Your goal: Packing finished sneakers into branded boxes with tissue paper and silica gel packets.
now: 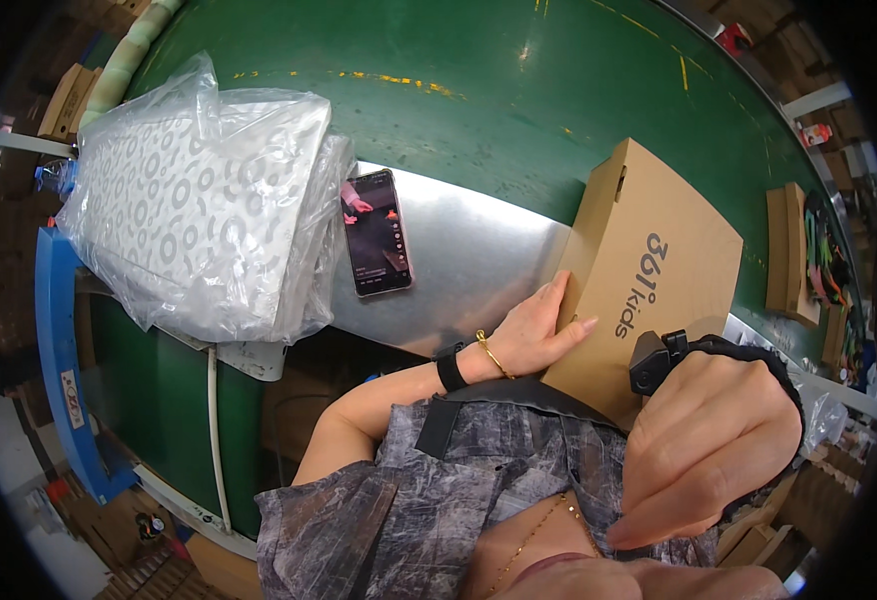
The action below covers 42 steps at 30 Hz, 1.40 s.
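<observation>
Your right hand (704,440) sits closest to the lens in the head view, raised in front of your chest with the fingers curled loosely together toward the palm; nothing is visibly gripped in it. A black strap with a small black device (654,360) wraps the wrist just above that hand.

Your left hand (534,335) lies flat with its fingers apart against the near-left side of the brown cardboard box (649,270), touching it without closing around it. A gold bangle and a black wristband (451,368) sit on that wrist.

Locate the box right of centre: it stands tilted, one corner toward you, resting where the bare metal plate (469,250) meets the green conveyor belt (479,110). Its lid is closed.

Note the smartphone (378,232) lying face up on the metal plate, well apart from the box, with its screen lit. Just beside the phone, to its left, a stack of patterned sheets wrapped in a clear plastic bag (199,210) rests on the belt's edge. A blue frame rail (57,330) runs down the far left. Further cardboard pieces (789,250) lie at the belt's right side.
</observation>
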Each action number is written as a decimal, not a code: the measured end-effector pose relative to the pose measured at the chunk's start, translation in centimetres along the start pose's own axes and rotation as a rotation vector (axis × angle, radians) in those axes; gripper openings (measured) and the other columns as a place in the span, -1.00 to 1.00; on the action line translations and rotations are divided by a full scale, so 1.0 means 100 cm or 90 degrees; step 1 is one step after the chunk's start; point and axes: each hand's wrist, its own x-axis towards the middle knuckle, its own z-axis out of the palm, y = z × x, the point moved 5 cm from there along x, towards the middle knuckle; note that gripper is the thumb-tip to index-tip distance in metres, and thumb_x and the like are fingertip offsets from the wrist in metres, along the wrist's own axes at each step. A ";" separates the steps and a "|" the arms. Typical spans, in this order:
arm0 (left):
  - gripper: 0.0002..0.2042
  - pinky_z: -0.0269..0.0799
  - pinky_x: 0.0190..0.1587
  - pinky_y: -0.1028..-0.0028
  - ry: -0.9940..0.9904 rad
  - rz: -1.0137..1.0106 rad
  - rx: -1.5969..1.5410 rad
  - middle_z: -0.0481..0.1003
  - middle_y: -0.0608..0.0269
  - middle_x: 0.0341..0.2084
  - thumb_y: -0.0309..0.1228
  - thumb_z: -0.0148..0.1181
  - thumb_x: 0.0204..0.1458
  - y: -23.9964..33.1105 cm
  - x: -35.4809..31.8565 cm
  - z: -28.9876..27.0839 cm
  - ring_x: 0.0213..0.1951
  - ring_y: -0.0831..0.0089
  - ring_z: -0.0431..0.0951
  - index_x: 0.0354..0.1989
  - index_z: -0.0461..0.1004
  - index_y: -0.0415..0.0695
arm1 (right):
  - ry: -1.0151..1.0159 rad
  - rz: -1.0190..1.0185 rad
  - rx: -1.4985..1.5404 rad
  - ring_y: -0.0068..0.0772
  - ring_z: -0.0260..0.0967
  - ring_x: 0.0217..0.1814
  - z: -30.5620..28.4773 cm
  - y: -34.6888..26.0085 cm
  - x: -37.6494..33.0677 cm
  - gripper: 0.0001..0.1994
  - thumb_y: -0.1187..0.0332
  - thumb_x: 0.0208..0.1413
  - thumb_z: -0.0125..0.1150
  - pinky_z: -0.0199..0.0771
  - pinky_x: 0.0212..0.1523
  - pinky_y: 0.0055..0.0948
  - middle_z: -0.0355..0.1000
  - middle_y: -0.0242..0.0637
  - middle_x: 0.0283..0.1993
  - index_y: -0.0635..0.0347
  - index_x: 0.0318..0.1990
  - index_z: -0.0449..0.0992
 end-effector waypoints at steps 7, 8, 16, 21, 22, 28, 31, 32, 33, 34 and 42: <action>-0.36 0.23 -0.04 0.29 -0.004 0.012 0.008 0.26 -0.31 -0.13 -0.17 -0.01 0.03 0.003 0.003 0.004 -0.07 -0.02 0.32 0.06 -0.04 -0.51 | -0.066 0.020 -0.063 -0.53 0.29 -0.67 0.002 -0.008 0.001 -0.90 0.62 -0.05 0.03 0.23 -0.70 -0.69 0.34 -0.21 -0.56 0.49 -0.43 0.47; -0.36 0.23 -0.04 0.28 -0.007 0.012 0.008 0.26 -0.31 -0.13 -0.17 -0.01 0.03 0.004 0.003 0.005 -0.07 -0.02 0.32 0.06 -0.04 -0.51 | -0.093 0.016 -0.105 -0.58 0.25 -0.70 0.003 -0.009 0.000 -0.91 0.61 -0.08 0.04 0.16 -0.73 -0.71 0.31 -0.27 -0.59 0.45 -0.45 0.48; -0.36 0.24 -0.05 0.29 -0.002 0.007 -0.003 0.27 -0.30 -0.14 -0.17 -0.01 0.02 0.004 0.002 0.002 -0.07 -0.01 0.33 0.06 -0.03 -0.49 | -0.071 -0.003 -0.297 -0.70 0.06 -0.77 0.023 0.002 -0.022 -0.91 0.52 -0.30 0.15 -0.08 -0.82 -0.72 0.07 -0.51 -0.71 0.31 -0.54 0.48; -0.36 0.23 -0.04 0.29 -0.005 -0.001 0.003 0.26 -0.30 -0.13 -0.17 -0.01 0.02 0.001 0.001 0.002 -0.06 0.00 0.32 0.07 -0.04 -0.49 | -0.097 0.007 -0.377 -0.72 0.07 -0.77 0.027 0.004 -0.024 -0.82 0.48 -0.40 0.14 -0.09 -0.82 -0.71 0.07 -0.54 -0.71 0.31 -0.51 0.50; -0.36 0.23 -0.04 0.29 -0.004 0.005 0.009 0.26 -0.30 -0.13 -0.18 -0.01 0.02 0.001 0.002 0.003 -0.06 0.00 0.32 0.07 -0.04 -0.49 | -0.094 0.009 -0.380 -0.72 0.07 -0.77 0.029 0.003 -0.024 -0.82 0.48 -0.40 0.14 -0.09 -0.82 -0.71 0.07 -0.54 -0.71 0.31 -0.51 0.50; -0.36 0.23 -0.03 0.30 -0.015 -0.004 -0.008 0.26 -0.30 -0.12 -0.18 0.00 0.02 0.006 0.004 0.003 -0.06 0.01 0.32 0.07 -0.04 -0.48 | 0.017 0.021 -0.408 -0.72 0.11 -0.75 0.024 0.002 -0.022 -0.74 0.45 -0.36 0.13 -0.05 -0.81 -0.72 0.14 -0.54 -0.69 0.25 -0.39 0.56; -0.36 0.23 -0.04 0.30 -0.012 -0.010 -0.011 0.26 -0.30 -0.12 -0.18 0.00 0.02 0.004 0.002 0.000 -0.06 0.01 0.32 0.07 -0.03 -0.48 | 0.020 0.008 -0.393 -0.73 0.11 -0.75 0.024 0.002 -0.021 -0.73 0.45 -0.35 0.12 -0.05 -0.81 -0.73 0.16 -0.53 -0.68 0.24 -0.36 0.56; -0.37 0.23 -0.04 0.30 -0.003 -0.013 -0.005 0.26 -0.30 -0.12 -0.19 0.01 0.02 0.001 0.000 -0.003 -0.05 0.01 0.32 0.06 -0.03 -0.48 | 0.023 0.015 -0.383 -0.73 0.11 -0.75 0.023 0.006 -0.021 -0.73 0.45 -0.35 0.13 -0.05 -0.81 -0.73 0.18 -0.53 -0.67 0.23 -0.36 0.56; -0.37 0.23 -0.04 0.30 -0.004 -0.012 -0.006 0.26 -0.30 -0.12 -0.19 0.01 0.02 0.001 0.000 -0.002 -0.05 0.01 0.32 0.06 -0.03 -0.48 | 0.031 0.030 -0.382 -0.73 0.10 -0.75 0.023 0.005 -0.021 -0.73 0.45 -0.35 0.13 -0.05 -0.80 -0.74 0.19 -0.52 -0.67 0.23 -0.36 0.56; -0.37 0.24 -0.04 0.30 -0.006 -0.014 -0.009 0.26 -0.30 -0.12 -0.19 0.01 0.01 0.000 0.001 -0.002 -0.06 0.01 0.33 0.06 -0.03 -0.48 | 0.031 0.031 -0.383 -0.73 0.10 -0.75 0.022 0.003 -0.020 -0.73 0.45 -0.35 0.13 -0.05 -0.80 -0.74 0.19 -0.52 -0.67 0.23 -0.36 0.56; -0.37 0.24 -0.05 0.31 0.008 -0.005 -0.005 0.27 -0.28 -0.13 -0.19 0.01 0.01 0.000 0.000 -0.001 -0.07 0.02 0.33 0.06 -0.03 -0.47 | -0.081 -0.013 -0.232 -0.69 0.20 -0.72 0.012 -0.006 -0.008 -0.81 0.57 -0.16 0.04 0.05 -0.77 -0.77 0.30 -0.38 -0.61 0.28 -0.38 0.56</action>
